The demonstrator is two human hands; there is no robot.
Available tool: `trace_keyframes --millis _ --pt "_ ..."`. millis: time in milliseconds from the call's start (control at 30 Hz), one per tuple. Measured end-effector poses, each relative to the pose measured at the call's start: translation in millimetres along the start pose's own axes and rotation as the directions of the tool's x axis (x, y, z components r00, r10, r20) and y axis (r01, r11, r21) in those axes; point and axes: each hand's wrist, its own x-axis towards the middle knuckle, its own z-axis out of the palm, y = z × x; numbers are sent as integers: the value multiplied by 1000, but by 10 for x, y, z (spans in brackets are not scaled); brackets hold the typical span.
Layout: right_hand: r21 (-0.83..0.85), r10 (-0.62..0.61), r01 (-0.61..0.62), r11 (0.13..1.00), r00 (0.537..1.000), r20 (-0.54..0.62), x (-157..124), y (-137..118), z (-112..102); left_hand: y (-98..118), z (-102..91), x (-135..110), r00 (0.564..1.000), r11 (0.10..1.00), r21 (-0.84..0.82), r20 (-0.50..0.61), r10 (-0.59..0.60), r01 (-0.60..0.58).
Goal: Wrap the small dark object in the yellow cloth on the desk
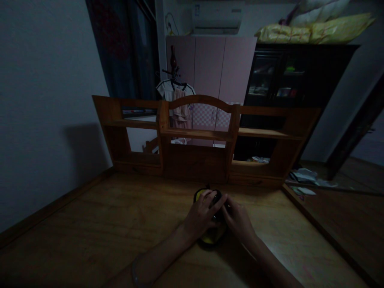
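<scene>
A yellow-and-black item (210, 241) with a dark rim, perhaps a small open case, lies on the wooden surface (144, 216) in front of me. Over it my left hand (200, 211) curls its fingers around a dark, shiny object (216, 215), whose kind is too dim to tell. My right hand (239, 219) comes in from the other side, with thumb and fingers pinched together at the object's right edge. Its fingertips touch or nearly touch those of my left hand. Whatever sits between the right fingertips is hidden.
A wooden shelf unit (196, 162) stands along the far edge. At left is a wall (54, 100); a raised wooden edge (324, 232) runs along the right. Beyond are a pink wardrobe (210, 68), a dark cabinet (318, 76) and hanging clothes (180, 104).
</scene>
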Motion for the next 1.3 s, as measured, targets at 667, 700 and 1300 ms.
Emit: trace_keyframes --millis 667,700,1300 --pt "-24 -3 3 1000 1000 0 21 -28 -50 -6 -4 -10 1000 999 52 -25 -1 2" --pt "-23 -5 5 1000 1000 -3 24 -30 -55 -8 -7 -9 999 998 60 -33 6 -4" --pt "214 19 -41 976 994 105 44 91 -52 36 -68 16 998 993 111 -60 -21 27"
